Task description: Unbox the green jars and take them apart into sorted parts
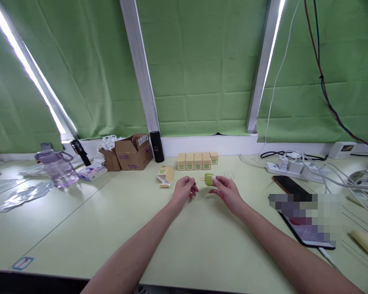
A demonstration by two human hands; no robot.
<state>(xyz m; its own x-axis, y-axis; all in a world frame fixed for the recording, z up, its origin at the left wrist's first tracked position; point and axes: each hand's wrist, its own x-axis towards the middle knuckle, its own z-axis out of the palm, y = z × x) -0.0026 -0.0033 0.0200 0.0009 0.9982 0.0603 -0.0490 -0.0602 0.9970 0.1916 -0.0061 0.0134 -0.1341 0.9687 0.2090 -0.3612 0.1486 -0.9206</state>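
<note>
Between thumb and fingertips, my right hand (228, 191) grips a small green container (209, 179) with a whitish end and a thin yellowish loop on its left side. My left hand (184, 190) hovers just left of that loop, apart from it. Its fingers curl loosely with gaps between them, and nothing shows in them. Behind my left hand lies an opened kraft-coloured small box (166, 175) with its flap out. A row of several closed small boxes (198, 161) with green labels stands farther back. A clear plastic piece (229, 175) is partly hidden behind my right hand.
At the back left are a cardboard carton (134, 155), a black cylinder (156, 147) and a purple water bottle (57, 168). On the right lie a power strip (297, 171) with tangled cables, a phone (291, 187) and a tablet (306, 230). Silvery packets (24, 197) lie far left.
</note>
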